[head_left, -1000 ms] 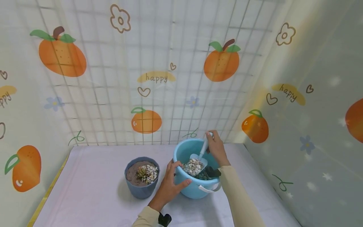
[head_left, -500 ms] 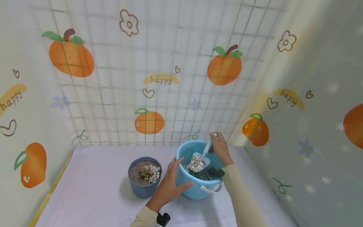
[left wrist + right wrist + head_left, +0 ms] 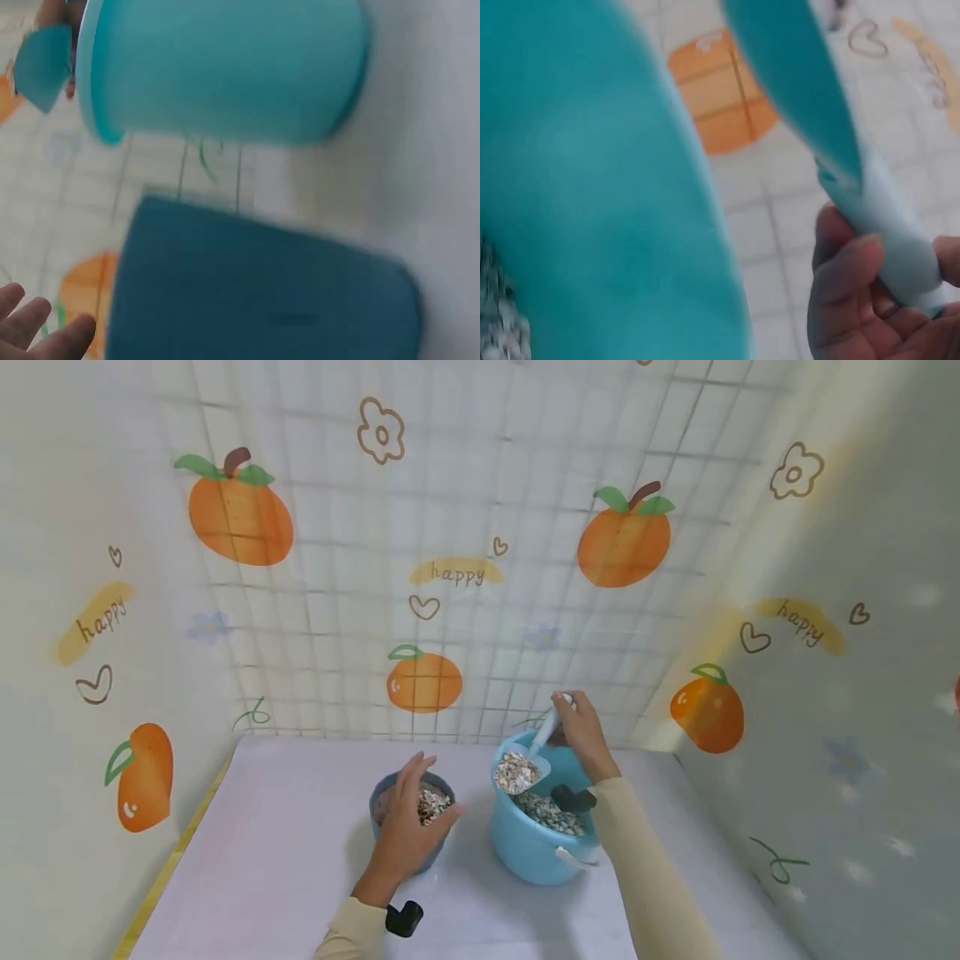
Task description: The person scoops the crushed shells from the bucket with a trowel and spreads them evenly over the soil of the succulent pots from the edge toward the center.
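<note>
My right hand (image 3: 587, 737) grips the handle of a light-blue scoop (image 3: 546, 732), its blade heaped with pale gravel (image 3: 516, 772). The scoop is over the left rim of a light-blue bucket (image 3: 528, 852), which has more gravel (image 3: 551, 812) inside. Curled fingers and thumb hold the scoop handle (image 3: 896, 232) in the right wrist view. My left hand (image 3: 405, 831) is at a blue-grey flowerpot (image 3: 377, 817), fingers extended and thumb apart, holding nothing; whether it touches the pot is unclear. Behind it, gravel and brown soil show in the pot; the plant there is mostly hidden.
Pot and bucket stand side by side on a pale cloth-covered table (image 3: 285, 843), the bucket at the right. Its white handle (image 3: 573, 858) hangs at the front. A fruit-patterned curtain (image 3: 337, 527) encloses the back and sides.
My left hand has left the bucket's side and moved left to the flowerpot. My right hand has raised the loaded scoop from the bucket's gravel to its left rim. The head view has shifted.
</note>
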Available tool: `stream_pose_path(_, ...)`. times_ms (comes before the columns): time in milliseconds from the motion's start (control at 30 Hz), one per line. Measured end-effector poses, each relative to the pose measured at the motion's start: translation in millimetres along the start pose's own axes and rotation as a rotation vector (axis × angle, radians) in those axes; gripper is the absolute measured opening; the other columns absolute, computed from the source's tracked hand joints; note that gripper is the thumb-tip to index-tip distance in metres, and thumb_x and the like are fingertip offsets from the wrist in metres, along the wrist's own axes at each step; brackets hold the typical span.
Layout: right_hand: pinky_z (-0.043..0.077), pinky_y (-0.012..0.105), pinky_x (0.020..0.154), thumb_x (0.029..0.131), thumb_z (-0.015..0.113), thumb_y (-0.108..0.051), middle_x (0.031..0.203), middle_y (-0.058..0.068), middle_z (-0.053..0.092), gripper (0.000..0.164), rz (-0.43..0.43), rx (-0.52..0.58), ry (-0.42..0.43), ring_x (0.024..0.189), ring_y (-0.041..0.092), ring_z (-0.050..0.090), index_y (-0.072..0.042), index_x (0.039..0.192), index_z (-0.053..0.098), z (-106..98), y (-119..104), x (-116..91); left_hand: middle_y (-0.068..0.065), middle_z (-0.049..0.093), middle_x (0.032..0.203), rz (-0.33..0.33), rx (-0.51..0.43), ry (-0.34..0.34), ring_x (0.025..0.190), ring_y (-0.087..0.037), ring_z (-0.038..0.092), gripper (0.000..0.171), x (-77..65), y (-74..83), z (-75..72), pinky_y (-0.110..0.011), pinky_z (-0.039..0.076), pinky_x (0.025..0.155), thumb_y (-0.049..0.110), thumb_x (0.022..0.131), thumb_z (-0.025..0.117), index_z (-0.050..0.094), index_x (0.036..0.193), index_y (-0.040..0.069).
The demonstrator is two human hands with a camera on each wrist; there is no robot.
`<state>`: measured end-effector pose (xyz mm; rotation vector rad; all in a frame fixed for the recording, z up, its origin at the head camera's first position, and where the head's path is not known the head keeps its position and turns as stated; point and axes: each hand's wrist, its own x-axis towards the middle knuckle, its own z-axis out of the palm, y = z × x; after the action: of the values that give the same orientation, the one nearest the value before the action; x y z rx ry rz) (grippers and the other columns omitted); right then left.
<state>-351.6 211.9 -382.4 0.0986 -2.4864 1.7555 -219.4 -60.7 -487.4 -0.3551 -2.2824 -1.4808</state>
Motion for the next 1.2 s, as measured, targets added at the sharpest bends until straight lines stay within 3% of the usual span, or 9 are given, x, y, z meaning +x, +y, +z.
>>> stream_pose_path(267, 0.057, 0.046, 0.070, 0.104, 0.046, -0.045, 0.099, 0.021, 0.057, 0.050, 0.066, 0.050, -0.060, 0.067, 0.024, 0.066, -0.006, 0.136, 0.043, 28.0, 9.0, 5.0, 0.005, 0.017, 0.160, -0.150, 0.005, 0.008, 0.142, -0.026, 0.026, 0.075, -6.7, -28.7, -17.2, -0.065, 0.032, 0.101, 0.047, 0.087, 0.072, 0.032, 0.149, 0.038)
stream_pose_path(433, 0.057, 0.045, 0.068, 0.102, 0.048, -0.046, 0.090, 0.021, 0.061, 0.050, 0.079, 0.087, -0.111, 0.066, 0.027, 0.067, -0.005, 0.131, 0.043, 49.6, 16.9, 5.8, -0.004, 0.017, 0.160, -0.199, 0.004, -0.008, 0.143, -0.031, 0.023, 0.079, -14.4, -45.2, -19.9, -0.067, 0.030, 0.102, 0.050, 0.085, 0.074, 0.032, 0.150, 0.034)
stream_pose_path(567, 0.057, 0.046, 0.070, 0.103, 0.048, -0.043, 0.086, 0.020, 0.063, 0.048, 0.103, 0.128, -0.139, 0.069, 0.030, 0.069, -0.003, 0.129, 0.042, 62.7, 22.8, 5.7, -0.004, 0.015, 0.161, -0.219, -0.011, -0.059, 0.144, -0.032, 0.020, 0.084, -20.0, -58.4, -21.0, -0.066, 0.026, 0.104, 0.050, 0.083, 0.076, 0.030, 0.151, 0.034)
stream_pose_path(767, 0.056, 0.049, 0.073, 0.102, 0.050, -0.044, 0.090, 0.022, 0.065, 0.052, 0.106, 0.175, -0.187, 0.073, 0.033, 0.070, -0.003, 0.132, 0.041, 78.2, 25.0, 7.6, 0.000, 0.012, 0.161, -0.228, -0.033, -0.113, 0.145, -0.031, 0.016, 0.093, -23.7, -74.1, -22.0, -0.066, 0.023, 0.105, 0.048, 0.079, 0.080, 0.025, 0.152, 0.035)
stream_pose_path(900, 0.055, 0.051, 0.075, 0.101, 0.052, -0.045, 0.091, 0.024, 0.064, 0.051, 0.079, 0.203, -0.235, 0.075, 0.036, 0.069, -0.006, 0.131, 0.041, 87.9, 20.6, 9.4, -0.001, 0.011, 0.161, -0.209, -0.041, -0.131, 0.145, -0.032, 0.016, 0.099, -21.8, -79.1, -24.7, -0.065, 0.024, 0.106, 0.048, 0.076, 0.083, 0.024, 0.154, 0.030)
stream_pose_path(1033, 0.054, 0.054, 0.076, 0.098, 0.055, -0.049, 0.088, 0.025, 0.064, 0.053, 0.044, 0.208, -0.276, 0.073, 0.037, 0.069, -0.007, 0.128, 0.041, 97.9, 14.5, 12.4, -0.001, 0.010, 0.161, -0.172, -0.034, -0.133, 0.144, -0.032, 0.017, 0.108, -20.4, -83.3, -30.3, -0.064, 0.026, 0.105, 0.052, 0.071, 0.085, 0.023, 0.155, 0.024)
stream_pose_path(1200, 0.055, 0.052, 0.075, 0.096, 0.057, -0.053, 0.085, 0.024, 0.064, 0.056, 0.012, 0.198, -0.305, 0.072, 0.038, 0.068, -0.008, 0.126, 0.042, 111.8, 7.2, 15.8, -0.001, 0.006, 0.161, -0.172, -0.037, -0.114, 0.144, -0.034, 0.016, 0.114, -21.0, -89.8, -38.9, -0.065, 0.026, 0.105, 0.054, 0.066, 0.087, 0.024, 0.156, 0.023)
